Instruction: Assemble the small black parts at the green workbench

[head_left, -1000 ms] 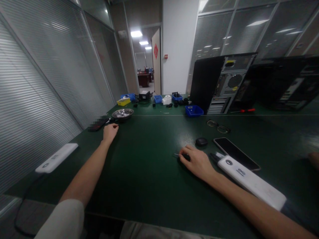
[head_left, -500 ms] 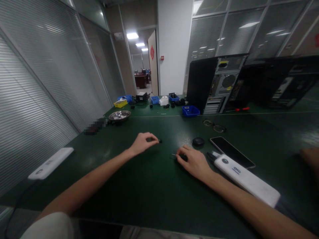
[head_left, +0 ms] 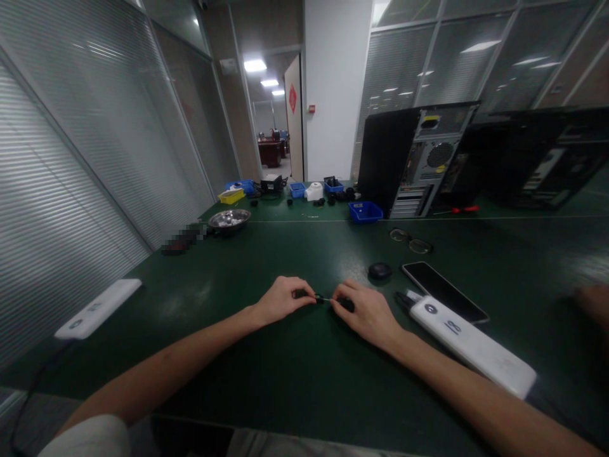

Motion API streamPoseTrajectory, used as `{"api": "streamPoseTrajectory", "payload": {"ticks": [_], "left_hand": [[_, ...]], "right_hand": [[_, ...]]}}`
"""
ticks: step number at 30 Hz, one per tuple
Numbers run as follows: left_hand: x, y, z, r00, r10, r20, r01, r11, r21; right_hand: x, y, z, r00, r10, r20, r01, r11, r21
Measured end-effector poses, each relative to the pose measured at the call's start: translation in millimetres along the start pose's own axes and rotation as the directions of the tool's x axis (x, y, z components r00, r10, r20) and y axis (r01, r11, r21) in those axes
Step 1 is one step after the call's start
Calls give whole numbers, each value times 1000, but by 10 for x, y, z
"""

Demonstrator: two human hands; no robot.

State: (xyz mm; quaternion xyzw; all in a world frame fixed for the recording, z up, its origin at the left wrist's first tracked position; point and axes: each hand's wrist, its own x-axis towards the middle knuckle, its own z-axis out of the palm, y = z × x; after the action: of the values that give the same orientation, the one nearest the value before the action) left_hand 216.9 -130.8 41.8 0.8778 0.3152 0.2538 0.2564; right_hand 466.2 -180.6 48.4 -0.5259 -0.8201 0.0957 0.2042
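Fingertips pinched, my left hand (head_left: 284, 298) holds a small dark piece (head_left: 320, 299) just above the green tabletop (head_left: 285, 381). Opposite it, my right hand (head_left: 364, 310) is closed on a thin metal-shafted tool (head_left: 327, 299), with a dark part showing inside the grip. The tool's tip points left and meets the dark piece, or lies very close to it; which one I cannot tell. Fingers cover most of both items. A black computer mouse (head_left: 380, 271) lies just beyond my right hand.
Right of my forearm are a white power bank (head_left: 476, 346), a phone (head_left: 445, 291) and eyeglasses (head_left: 411, 241). Farther back stand a metal bowl (head_left: 229, 220), a blue tray (head_left: 365, 213) and a black computer tower (head_left: 387, 162). Another white power bank (head_left: 98, 309) lies left. Another person's hand (head_left: 592, 303) rests at far right.
My left hand has moved right and nearer to me, bringing the small dark piece to the tool's tip. My right hand has shifted only slightly left.
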Motion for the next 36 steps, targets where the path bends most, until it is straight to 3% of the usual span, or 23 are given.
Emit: {"api": "streamPoseTrajectory", "payload": {"ticks": [4,19,24,30,36], "left_hand": [[-18,24,22,1000,-17,-7,18,1000,17],[-30,15,61,995,103,-16,-104,986,-132],[-30,41,55,986,160,50,-160,987,-5],[-29,68,40,987,136,85,-147,980,136],[6,117,63,977,146,158,-178,961,213]], "right_hand": [[2,4,11,1000,-25,9,25,999,20],[10,-50,31,993,-117,21,113,983,142],[11,-63,51,991,-130,25,128,989,70],[8,-20,10,998,-67,-13,67,996,61],[0,60,-9,998,-62,-5,61,994,-92]]}}
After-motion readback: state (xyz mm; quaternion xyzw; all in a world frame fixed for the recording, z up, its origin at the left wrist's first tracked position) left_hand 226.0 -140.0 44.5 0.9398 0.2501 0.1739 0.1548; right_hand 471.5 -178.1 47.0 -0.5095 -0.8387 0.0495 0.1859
